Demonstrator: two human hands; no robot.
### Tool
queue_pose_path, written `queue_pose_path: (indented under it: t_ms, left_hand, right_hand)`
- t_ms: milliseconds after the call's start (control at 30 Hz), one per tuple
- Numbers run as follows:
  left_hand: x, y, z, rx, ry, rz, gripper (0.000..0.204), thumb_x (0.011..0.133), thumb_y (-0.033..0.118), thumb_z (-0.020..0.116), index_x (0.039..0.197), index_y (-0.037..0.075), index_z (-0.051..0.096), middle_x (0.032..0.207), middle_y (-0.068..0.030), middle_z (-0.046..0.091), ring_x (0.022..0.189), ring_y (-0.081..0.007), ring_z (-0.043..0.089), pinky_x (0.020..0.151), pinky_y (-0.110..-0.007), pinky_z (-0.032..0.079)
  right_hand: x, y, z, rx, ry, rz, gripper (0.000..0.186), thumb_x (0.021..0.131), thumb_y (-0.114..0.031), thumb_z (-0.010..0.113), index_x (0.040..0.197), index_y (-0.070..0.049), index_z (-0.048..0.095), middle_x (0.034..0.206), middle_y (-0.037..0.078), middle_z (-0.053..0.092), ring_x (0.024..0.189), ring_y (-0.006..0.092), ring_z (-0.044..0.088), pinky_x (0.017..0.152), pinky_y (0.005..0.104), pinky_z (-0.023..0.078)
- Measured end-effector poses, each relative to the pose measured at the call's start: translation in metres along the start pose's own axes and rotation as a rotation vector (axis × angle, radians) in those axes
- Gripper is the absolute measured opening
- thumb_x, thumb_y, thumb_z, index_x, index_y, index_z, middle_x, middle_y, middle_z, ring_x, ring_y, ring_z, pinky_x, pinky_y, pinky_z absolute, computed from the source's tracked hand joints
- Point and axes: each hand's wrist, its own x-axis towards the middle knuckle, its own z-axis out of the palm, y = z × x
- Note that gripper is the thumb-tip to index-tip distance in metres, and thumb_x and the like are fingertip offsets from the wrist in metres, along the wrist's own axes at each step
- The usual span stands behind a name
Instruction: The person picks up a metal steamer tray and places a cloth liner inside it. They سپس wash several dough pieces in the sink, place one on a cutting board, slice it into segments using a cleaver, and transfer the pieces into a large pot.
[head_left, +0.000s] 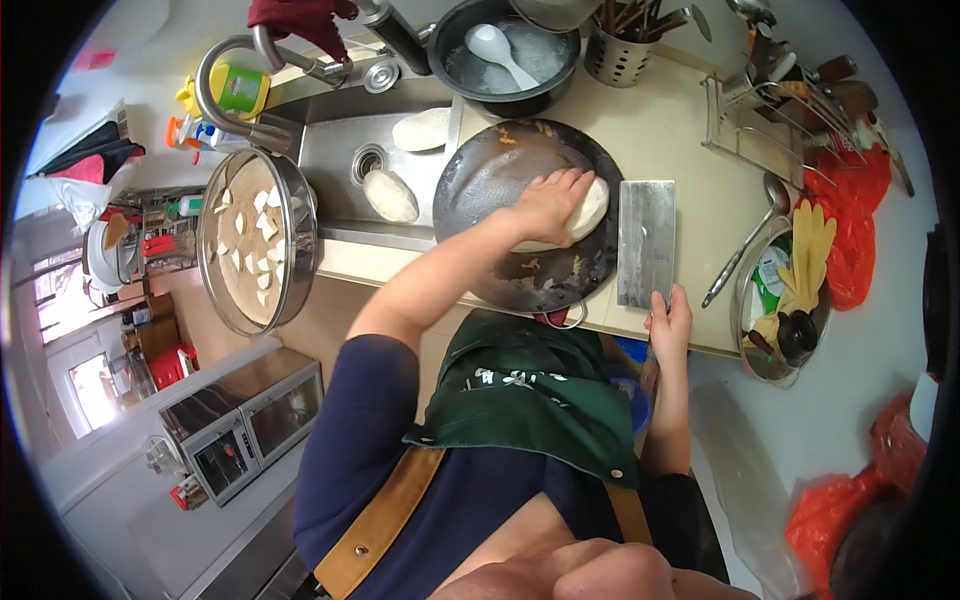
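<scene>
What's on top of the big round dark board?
On the board, a pale oval piece lies under the left hand; yellowish patches show nearby. The hand hides part of the piece, and I can't see the board underneath.

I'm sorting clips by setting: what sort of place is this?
Most likely a kitchen: there's a steel sink with a curved tap, a perforated utensil holder, and a broad cleaver in the person's right grip.

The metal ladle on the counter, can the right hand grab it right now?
Probably not yet: the right hand is full, holding the cleaver. The ladle lies nearby on the counter, nothing in between, so an emptied hand could likely reach.
</scene>
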Motion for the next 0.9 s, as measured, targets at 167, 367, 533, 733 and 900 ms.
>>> queue_pose_path:
  t_ms: [167,367,533,733,900]
  left_hand:
    - [-0.034,-0.022,-0.019,0.025,-0.172,0.083,0.101,0.058,0.019,0.08,0.143,0.003,0.026,0.138,-0.0212,0.038,0.127,-0.0362,0.04,0.106,-0.043,0.034]
    - [-0.076,-0.046,-0.004,-0.055,-0.007,-0.055,0.099,0.057,0.018,0.078,0.141,0.002,0.028,0.135,-0.0204,0.041,0.123,-0.0362,0.042,0.104,-0.04,0.038]
    - [-0.1,-0.054,0.012,-0.095,0.151,-0.125,0.096,0.059,0.016,0.078,0.14,0.0,0.029,0.133,-0.0214,0.042,0.122,-0.0376,0.042,0.104,-0.04,0.037]
    - [-0.107,-0.051,0.025,-0.166,0.283,-0.156,0.095,0.059,0.018,0.08,0.138,0.0,0.031,0.135,-0.0202,0.042,0.124,-0.0373,0.04,0.104,-0.043,0.035]
    - [-0.109,-0.056,0.034,-0.195,0.34,-0.141,0.095,0.059,0.019,0.081,0.138,0.0,0.032,0.137,-0.0204,0.041,0.125,-0.0372,0.039,0.105,-0.044,0.033]
  right_hand:
    - [-0.004,-0.013,-0.004,-0.032,-0.002,0.028,0.02,0.093,-0.012,0.055,0.107,0.002,0.049,0.069,0.007,0.053,0.054,0.0124,0.052,0.049,0.0279,0.043]
    - [0.009,-0.016,0.017,-0.258,-0.071,-0.233,0.021,0.091,-0.01,0.054,0.107,0.002,0.05,0.078,0.02,0.061,0.068,0.0372,0.061,0.061,0.0435,0.049]
    - [0.018,-0.058,0.037,-0.483,0.007,-0.528,0.02,0.088,-0.01,0.055,0.106,-0.002,0.052,0.095,0.018,0.06,0.076,0.0383,0.062,0.065,0.0467,0.051]
    - [0.021,-0.053,0.063,-0.664,-0.11,-0.518,0.014,0.089,-0.01,0.055,0.098,0.0,0.051,0.095,0.018,0.049,0.07,0.0377,0.061,0.062,0.0473,0.05]
    - [0.025,-0.055,0.065,-0.731,-0.035,-0.415,0.013,0.09,-0.012,0.055,0.092,0.001,0.051,0.08,0.021,0.06,0.062,0.0394,0.061,0.056,0.0483,0.049]
